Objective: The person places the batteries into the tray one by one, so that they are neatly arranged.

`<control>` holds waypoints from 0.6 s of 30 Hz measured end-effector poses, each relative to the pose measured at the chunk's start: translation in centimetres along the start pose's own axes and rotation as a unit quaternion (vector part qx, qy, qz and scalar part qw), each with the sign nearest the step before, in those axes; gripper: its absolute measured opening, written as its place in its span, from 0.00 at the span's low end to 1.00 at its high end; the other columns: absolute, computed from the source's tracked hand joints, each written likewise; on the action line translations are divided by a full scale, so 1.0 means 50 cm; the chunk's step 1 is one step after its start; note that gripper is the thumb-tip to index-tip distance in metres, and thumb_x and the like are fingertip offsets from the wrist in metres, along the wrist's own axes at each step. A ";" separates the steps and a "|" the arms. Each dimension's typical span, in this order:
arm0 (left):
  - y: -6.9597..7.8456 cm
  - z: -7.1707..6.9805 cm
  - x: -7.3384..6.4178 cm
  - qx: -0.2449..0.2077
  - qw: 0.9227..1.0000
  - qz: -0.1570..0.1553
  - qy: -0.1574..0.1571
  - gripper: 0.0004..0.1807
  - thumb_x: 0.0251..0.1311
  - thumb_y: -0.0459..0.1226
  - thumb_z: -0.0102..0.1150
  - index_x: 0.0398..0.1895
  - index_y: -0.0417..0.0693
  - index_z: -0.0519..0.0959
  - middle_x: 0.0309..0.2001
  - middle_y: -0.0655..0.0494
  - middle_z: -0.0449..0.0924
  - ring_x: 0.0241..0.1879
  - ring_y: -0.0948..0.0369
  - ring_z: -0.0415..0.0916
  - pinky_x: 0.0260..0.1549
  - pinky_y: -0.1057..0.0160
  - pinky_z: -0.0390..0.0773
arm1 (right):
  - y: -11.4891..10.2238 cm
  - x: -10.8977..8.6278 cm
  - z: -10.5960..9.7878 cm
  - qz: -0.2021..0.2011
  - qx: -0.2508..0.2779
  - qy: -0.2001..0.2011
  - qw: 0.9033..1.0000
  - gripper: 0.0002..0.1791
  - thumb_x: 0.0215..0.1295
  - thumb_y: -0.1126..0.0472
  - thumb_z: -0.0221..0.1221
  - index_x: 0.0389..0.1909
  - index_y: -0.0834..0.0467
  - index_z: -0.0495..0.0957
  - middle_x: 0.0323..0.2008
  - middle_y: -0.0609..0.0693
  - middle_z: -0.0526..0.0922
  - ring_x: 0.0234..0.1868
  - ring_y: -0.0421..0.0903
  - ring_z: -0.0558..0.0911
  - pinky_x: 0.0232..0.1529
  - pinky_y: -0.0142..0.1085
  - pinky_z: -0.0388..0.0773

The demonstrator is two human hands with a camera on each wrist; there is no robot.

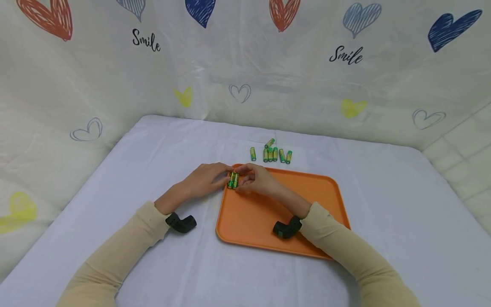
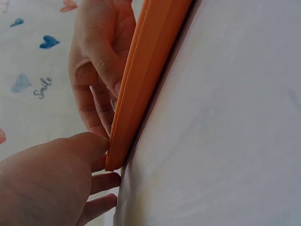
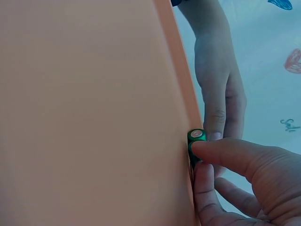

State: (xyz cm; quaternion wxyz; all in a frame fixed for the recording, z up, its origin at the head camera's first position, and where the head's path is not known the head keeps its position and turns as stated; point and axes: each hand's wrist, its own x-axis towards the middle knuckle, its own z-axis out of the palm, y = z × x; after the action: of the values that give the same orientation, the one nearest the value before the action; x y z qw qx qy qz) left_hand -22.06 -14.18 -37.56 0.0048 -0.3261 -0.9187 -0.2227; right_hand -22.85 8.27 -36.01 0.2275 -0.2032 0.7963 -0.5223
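Observation:
At the far left corner of an orange tray (image 1: 245,217), a few green-and-yellow batteries (image 1: 233,180) stand or lie side by side between the two hands. My right hand (image 1: 258,180) pinches a battery at this row; in the right wrist view the thumb (image 3: 230,153) and a finger meet at a green battery (image 3: 196,134) close to the tray's wall. From the other side, my left hand (image 1: 207,179) reaches over the rim with fingers extended. In the left wrist view its thumb lies at the tray's rim (image 2: 141,70), other fingers beside the corner outside.
Beyond the tray's far edge several loose batteries (image 1: 270,154) lie on the white tablecloth (image 1: 184,268). A white curtain (image 1: 268,98) printed with hearts hangs behind the table. Each wrist carries a black camera (image 1: 181,223).

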 end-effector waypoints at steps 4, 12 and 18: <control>0.000 0.001 -0.001 0.001 1.000 -0.002 -0.001 0.22 0.73 0.45 0.48 0.65 0.45 0.72 0.61 0.50 0.75 0.63 0.54 0.71 0.60 0.47 0.68 | 0.001 -0.001 0.000 0.000 -0.002 0.001 1.000 0.28 0.59 0.72 0.65 0.61 0.66 0.69 0.45 0.59 0.78 0.35 0.41 0.80 0.38 0.30 0.78; 0.004 -0.001 -0.003 0.004 1.000 -0.004 -0.003 0.23 0.73 0.45 0.48 0.65 0.45 0.72 0.61 0.50 0.75 0.63 0.54 0.70 0.60 0.46 0.67 | 0.002 -0.005 -0.001 0.005 0.019 -0.003 1.000 0.28 0.60 0.73 0.63 0.62 0.66 0.68 0.51 0.61 0.75 0.36 0.41 0.80 0.35 0.31 0.76; 0.006 -0.004 -0.004 0.007 1.000 0.000 0.002 0.22 0.73 0.44 0.49 0.65 0.44 0.72 0.61 0.49 0.75 0.62 0.54 0.71 0.60 0.47 0.68 | 0.002 -0.007 -0.004 -0.009 0.013 -0.001 1.000 0.27 0.61 0.74 0.62 0.62 0.68 0.69 0.60 0.63 0.70 0.37 0.41 0.79 0.34 0.30 0.75</control>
State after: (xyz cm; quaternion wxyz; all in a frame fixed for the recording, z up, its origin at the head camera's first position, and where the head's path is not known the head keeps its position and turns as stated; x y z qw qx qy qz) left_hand -21.76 -14.17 -37.31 0.0093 -0.3259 -0.9202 -0.2168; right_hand -22.70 8.64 -35.97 0.2260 -0.2083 0.7873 -0.5345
